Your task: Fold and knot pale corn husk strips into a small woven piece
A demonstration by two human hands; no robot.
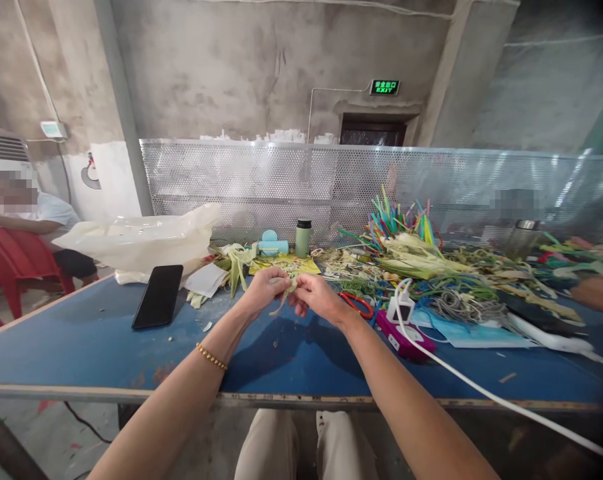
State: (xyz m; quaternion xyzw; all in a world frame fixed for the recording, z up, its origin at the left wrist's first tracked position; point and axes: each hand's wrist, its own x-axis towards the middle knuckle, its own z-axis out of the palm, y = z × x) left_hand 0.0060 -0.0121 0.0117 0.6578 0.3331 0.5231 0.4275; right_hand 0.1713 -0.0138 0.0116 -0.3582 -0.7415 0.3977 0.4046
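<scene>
Above the front middle of the blue table, my two hands meet at the fingertips. Pinched between them is a thin pale green strip that looks like corn husk; one end dangles below my fingers. My left hand, with a gold bead bracelet at the wrist, closes on its left side. The strip's right side is in the closed fingers of my right hand. Just beyond lie a yellow sheet and scattered husk scraps. Red-handled scissors rest to the right of my right hand.
A black phone and a cream plastic bag lie left. Behind stands a green bottle. Husks, a magenta power strip and a white cable occupy the right. Another person's hand appears far right; someone sits far left.
</scene>
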